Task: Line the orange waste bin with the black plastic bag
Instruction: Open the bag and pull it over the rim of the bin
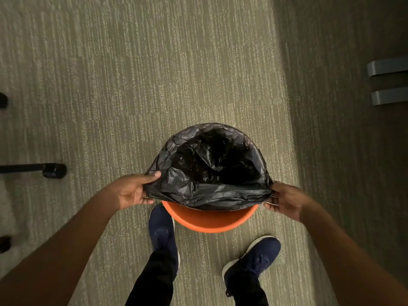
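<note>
The left hand [132,192] pinched the near-left edge of the black plastic bag [209,168], thumb on top and fingers curled beneath. The right hand [284,200] gripped the near-right edge, its fingertips hidden in the folds. Between the hands the bag's mouth was stretched open over the orange waste bin [209,221]; the far rim was covered by plastic, while the near rim showed bare. The bin's lower body and the bag's bottom could not be made out. Two dark blue shoes [162,230] stood just behind the bin on the carpet [154,74], which lay open ahead. A chair caster [54,170] sat well to the left.
</note>
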